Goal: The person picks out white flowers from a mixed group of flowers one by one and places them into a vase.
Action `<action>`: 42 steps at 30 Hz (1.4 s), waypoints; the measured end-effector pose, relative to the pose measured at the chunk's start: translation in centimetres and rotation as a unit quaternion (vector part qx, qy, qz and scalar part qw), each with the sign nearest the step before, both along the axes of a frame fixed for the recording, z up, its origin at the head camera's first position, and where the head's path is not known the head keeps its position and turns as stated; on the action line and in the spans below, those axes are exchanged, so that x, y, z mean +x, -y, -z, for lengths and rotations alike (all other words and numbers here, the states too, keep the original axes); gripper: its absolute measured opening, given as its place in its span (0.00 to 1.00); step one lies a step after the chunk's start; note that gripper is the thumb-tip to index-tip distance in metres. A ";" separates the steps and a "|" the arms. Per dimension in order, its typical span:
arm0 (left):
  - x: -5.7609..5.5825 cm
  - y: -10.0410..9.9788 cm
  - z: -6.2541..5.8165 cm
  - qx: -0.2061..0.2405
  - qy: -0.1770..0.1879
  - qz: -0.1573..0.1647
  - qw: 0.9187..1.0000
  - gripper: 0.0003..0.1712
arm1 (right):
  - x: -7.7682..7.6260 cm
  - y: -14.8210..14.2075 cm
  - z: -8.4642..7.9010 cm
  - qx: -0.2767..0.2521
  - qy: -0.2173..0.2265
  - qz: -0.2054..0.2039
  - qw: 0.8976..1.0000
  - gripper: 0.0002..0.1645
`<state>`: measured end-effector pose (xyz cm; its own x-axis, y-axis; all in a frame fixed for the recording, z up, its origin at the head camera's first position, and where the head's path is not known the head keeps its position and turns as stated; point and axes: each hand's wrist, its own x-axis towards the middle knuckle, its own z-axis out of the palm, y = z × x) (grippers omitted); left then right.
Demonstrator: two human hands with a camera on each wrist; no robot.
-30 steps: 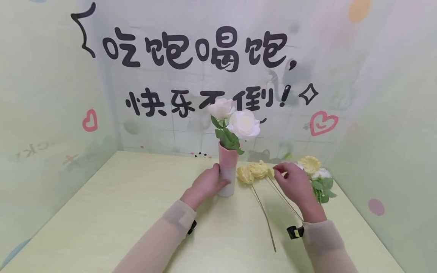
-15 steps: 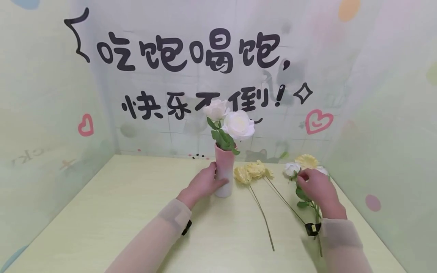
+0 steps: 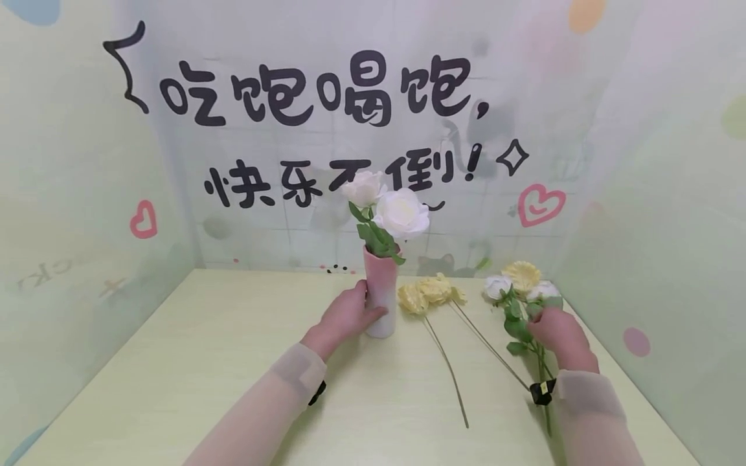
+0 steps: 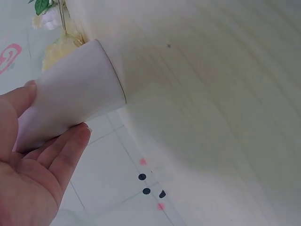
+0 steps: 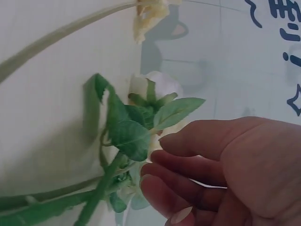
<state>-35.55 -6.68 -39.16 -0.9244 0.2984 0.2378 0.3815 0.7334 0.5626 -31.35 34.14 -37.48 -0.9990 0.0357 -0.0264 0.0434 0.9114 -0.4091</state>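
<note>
My left hand [image 3: 344,317] grips an upright vase [image 3: 381,285], pink above and white below, with the thumb on one side and fingers on the other. Two pale roses [image 3: 402,213] with green leaves stand in it. My right hand [image 3: 562,333] is at the leaves of a small bunch on the right: white roses [image 3: 497,287] and a yellow flower [image 3: 521,277]. In the right wrist view, its thumb and fingers [image 5: 181,139] are loosely bent close to a green leaf [image 5: 178,113], with no stem visibly pinched. Whether they touch the leaf I cannot tell.
Yellow flowers [image 3: 434,291] on thin stems [image 3: 451,372] lie on the pale wooden table [image 3: 233,336] between the vase and the right-hand bunch. Printed walls [image 3: 280,252] with lettering enclose the table at the back and both sides.
My right hand has moved right, from beside the yellow flowers to the bunch, then lower along its leaves. The left hand keeps its grip on the vase. The head view has shifted slightly.
</note>
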 end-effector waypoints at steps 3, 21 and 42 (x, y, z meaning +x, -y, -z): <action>0.0 0.0 0.2 0.002 0.006 0.000 1.000 0.37 | -0.1 0.0 0.6 0.008 0.009 0.000 1.000 0.22; 0.2 0.1 0.4 0.008 -0.001 -0.001 1.000 0.36 | -0.4 0.6 1.3 0.012 -0.001 -0.026 1.000 0.24; 0.2 0.3 0.6 0.007 -0.012 -0.001 1.000 0.35 | -0.4 2.1 -0.8 -0.036 -0.056 -0.044 0.997 0.12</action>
